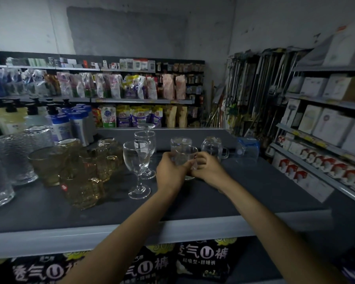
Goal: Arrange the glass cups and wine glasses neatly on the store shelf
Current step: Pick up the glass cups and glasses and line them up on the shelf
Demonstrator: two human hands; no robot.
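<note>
A broad dark grey store shelf top [244, 193] with a pale front edge carries all the glassware. At its far left stand the biggest pieces, tall clear tumblers with a hammered, dimpled texture [14, 158], upright and crowded together. Just right of them is a cluster of amber-tinted textured glass cups and handled mugs [80, 171], some bearing small red price stickers, packed touching one another.

Near the middle stand two clear stemmed wine glasses: the nearer wine glass [137, 167] upright on its round foot with a white label on the bowl, and the farther wine glass [147, 152] just behind it, partly overlapped.

Right of these, both hands meet around a clear, smooth-walled glass cup [183, 156] standing on the shelf top. The left hand [171, 173] wraps its fingers round the cup's left side, and the right hand [208, 169] closes on its right side near the base; the cup bears a small sticker by the right fingers. Another clear cup [180, 142] stands directly behind it.

Farther right sit a small clear handled glass mug [213, 147] and, beyond it, a pale blue-tinted glass mug [247, 149], well apart from the hands.
</note>
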